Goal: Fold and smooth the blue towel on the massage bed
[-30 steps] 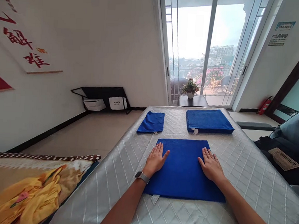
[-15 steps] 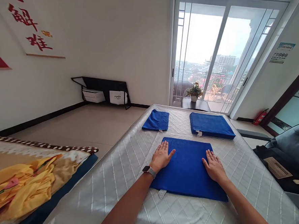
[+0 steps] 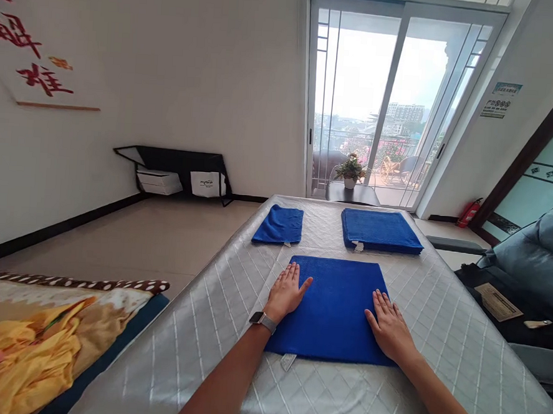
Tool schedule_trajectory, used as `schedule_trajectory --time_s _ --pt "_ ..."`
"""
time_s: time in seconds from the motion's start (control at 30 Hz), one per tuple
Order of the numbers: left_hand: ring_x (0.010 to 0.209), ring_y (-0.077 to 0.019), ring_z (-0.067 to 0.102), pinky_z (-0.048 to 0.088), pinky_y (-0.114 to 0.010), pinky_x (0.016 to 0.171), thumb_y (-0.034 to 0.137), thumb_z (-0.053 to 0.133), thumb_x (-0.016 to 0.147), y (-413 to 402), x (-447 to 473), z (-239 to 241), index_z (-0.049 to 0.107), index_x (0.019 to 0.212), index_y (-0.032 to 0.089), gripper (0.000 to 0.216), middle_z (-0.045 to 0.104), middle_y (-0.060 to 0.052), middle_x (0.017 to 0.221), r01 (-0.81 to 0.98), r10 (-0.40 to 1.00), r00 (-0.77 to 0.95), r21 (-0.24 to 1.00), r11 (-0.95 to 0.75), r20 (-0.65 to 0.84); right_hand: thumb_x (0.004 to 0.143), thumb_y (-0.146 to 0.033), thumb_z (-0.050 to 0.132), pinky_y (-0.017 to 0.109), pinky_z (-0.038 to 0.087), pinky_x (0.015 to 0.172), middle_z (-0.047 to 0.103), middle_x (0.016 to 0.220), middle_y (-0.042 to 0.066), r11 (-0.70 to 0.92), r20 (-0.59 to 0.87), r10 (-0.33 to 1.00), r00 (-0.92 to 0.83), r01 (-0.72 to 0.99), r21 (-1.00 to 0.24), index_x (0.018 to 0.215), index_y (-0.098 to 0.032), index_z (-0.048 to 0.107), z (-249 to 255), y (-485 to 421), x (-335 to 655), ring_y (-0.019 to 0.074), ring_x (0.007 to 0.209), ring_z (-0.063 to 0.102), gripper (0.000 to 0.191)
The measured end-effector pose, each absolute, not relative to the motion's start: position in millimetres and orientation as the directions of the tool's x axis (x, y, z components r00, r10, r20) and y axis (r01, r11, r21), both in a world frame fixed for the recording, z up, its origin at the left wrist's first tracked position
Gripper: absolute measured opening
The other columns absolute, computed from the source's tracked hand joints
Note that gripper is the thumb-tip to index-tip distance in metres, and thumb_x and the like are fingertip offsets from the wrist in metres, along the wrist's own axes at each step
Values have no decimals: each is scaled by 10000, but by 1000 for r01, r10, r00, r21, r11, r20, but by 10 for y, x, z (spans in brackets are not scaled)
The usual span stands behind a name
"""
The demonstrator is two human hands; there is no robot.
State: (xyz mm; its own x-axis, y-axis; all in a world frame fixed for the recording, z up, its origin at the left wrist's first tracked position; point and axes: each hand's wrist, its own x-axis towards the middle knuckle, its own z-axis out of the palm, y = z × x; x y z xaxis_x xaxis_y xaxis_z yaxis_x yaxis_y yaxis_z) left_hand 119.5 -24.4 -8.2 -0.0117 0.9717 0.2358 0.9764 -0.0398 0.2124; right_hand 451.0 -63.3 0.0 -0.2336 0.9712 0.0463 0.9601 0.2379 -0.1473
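Note:
A blue towel (image 3: 330,313) lies flat and smooth on the table, with a white tag showing at its near left corner. My left hand (image 3: 287,292) rests on its left edge, palm down, fingers stretched out and thumb apart. On the right edge lies my right hand (image 3: 390,326), flat, with fingers extended. Beyond it sits a neat stack of folded blue towels (image 3: 382,229), a tag hanging at its front. A smaller, slightly rumpled blue towel (image 3: 280,225) is at the far left.
A silvery quilted cover (image 3: 201,358) spreads over the table. Yellow cloth (image 3: 33,354) lies on bedding at the lower left. A potted plant (image 3: 350,169) stands on a chair by the glass door. To the right are a dark bag (image 3: 473,278) and a fire extinguisher (image 3: 470,212).
My right hand has slid a little toward me along the towel's right edge. My left hand stays on the left edge. The whole view has shifted slightly, with things appearing further left.

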Motion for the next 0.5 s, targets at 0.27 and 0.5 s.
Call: schedule_trajectory --time_s 0.27,0.5 --pt "1500 -284 339 304 -465 1229 635 137 1031 -379 1352 126 373 1542 39 820 392 -208 1594 985 946 52 140 -101 319 1035 -520 209 457 114 1262 209 1679 88 232 43 973 -228 953 -197 1610 -96 237 85 -665 4475 221 1560 123 715" --pt "1544 -212 215 244 -398 1259 580 241 1053 -819 2406 292 272 1598 138 703 293 -115 1655 734 734 645 95 -673 211 1028 -447 259 481 147 1256 208 1672 99 250 55 968 -244 949 -189 1600 -102 276 76 -681 4481 246 1556 140 668"
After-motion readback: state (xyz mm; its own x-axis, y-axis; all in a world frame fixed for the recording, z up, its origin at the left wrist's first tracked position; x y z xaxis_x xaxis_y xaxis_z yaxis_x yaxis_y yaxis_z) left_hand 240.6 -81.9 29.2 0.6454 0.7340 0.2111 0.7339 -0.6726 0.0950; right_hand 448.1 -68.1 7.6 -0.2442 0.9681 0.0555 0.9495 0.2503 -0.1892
